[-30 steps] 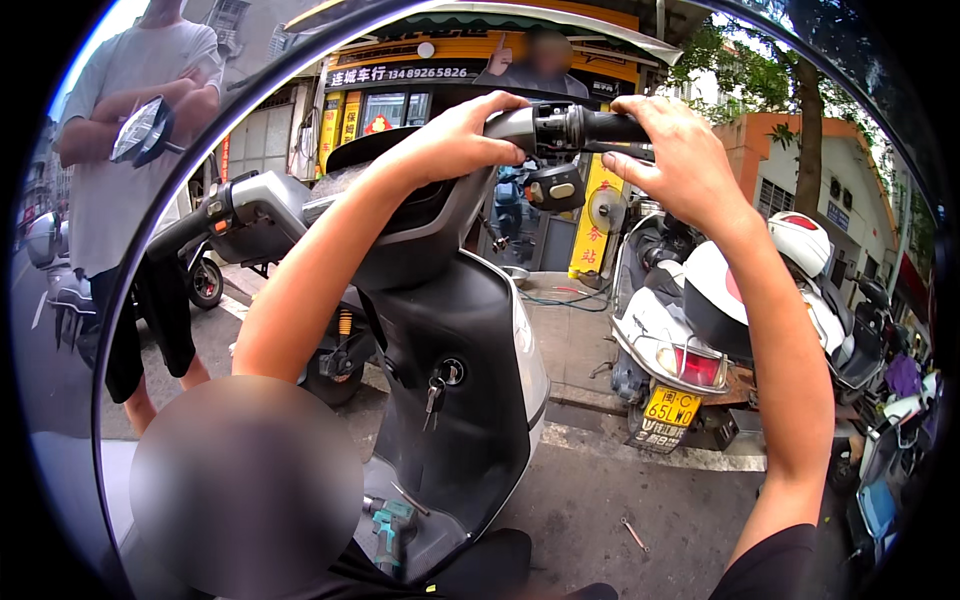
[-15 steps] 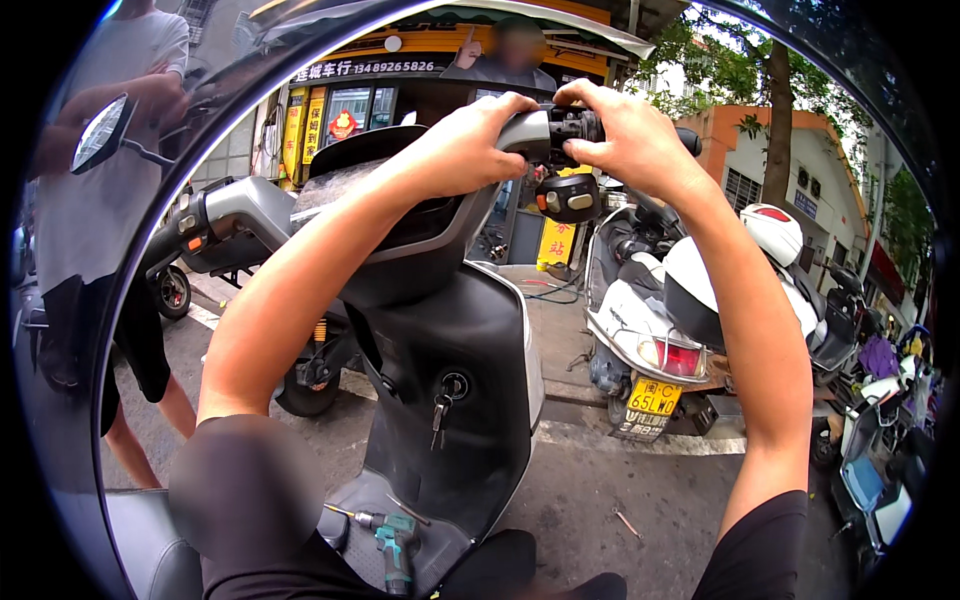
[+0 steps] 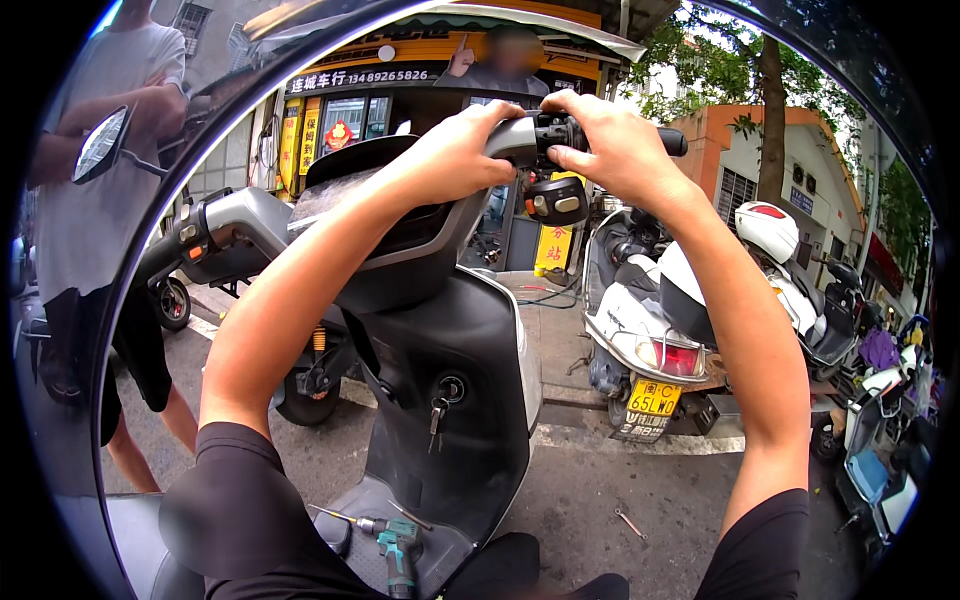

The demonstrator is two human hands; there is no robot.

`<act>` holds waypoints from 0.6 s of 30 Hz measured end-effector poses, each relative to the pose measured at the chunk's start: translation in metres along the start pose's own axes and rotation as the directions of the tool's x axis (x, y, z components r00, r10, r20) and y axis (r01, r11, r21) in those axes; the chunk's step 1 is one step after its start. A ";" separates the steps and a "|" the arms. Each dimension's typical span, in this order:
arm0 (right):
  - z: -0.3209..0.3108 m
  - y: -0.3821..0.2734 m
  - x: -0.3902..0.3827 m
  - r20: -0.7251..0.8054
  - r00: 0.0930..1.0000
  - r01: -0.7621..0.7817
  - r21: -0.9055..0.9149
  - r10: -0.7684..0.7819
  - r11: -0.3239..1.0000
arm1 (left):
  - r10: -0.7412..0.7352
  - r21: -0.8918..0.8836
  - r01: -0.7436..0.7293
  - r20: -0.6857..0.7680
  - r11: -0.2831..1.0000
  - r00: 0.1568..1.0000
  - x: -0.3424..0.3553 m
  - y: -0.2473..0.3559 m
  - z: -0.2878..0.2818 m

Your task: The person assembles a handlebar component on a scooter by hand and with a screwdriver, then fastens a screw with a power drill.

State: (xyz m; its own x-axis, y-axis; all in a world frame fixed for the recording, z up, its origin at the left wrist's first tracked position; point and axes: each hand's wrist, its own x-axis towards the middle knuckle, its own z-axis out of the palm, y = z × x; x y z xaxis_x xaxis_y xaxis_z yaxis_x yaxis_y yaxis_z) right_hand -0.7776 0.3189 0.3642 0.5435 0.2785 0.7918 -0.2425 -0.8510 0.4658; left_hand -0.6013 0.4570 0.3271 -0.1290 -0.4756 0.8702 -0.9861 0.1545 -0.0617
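Both arms reach up to the right end of a grey electric scooter's handlebar. My left hand is closed round its grey cover, thumb below and fingers over the top. My right hand curls over the black fitting beside it, thumb and fingers closed about it; part of the fitting is hidden. A black switch housing with an orange button hangs loose just below. The black grip sticks out beyond my right hand. Keys hang from the scooter's lock.
A teal cordless drill and a thin metal tool lie on the footboard. On the ground is a wrench. A white scooter stands at right. Someone in a grey shirt stands at left; another person is ahead.
The view has shifted slightly, so the handlebar and hands sit a little left and lower. Both hands keep their hold with almost no visible movement.
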 end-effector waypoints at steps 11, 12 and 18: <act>0.002 -0.024 -0.088 -0.337 0.933 0.006 0.370 0.128 0.929 | -0.072 -0.037 0.071 -0.011 0.997 0.997 -0.009 0.004 -0.003; 0.010 -0.029 -0.096 -0.309 0.931 -0.032 0.464 0.195 0.885 | -0.013 0.044 0.019 -0.130 0.999 0.991 -0.015 0.008 -0.003; 0.059 -0.022 -0.102 -0.046 0.923 -0.201 0.788 0.381 0.582 | -0.093 -0.511 -0.048 -0.246 0.858 0.965 -0.090 0.074 0.041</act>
State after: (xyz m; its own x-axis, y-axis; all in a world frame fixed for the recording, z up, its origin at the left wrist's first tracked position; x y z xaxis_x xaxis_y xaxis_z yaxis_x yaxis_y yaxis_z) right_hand -0.7801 0.2829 0.2492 0.3721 -0.0466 0.9270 0.3830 -0.9020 -0.1991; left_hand -0.6674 0.4756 0.2243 -0.0070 -0.2604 0.9655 -0.7866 0.5976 0.1555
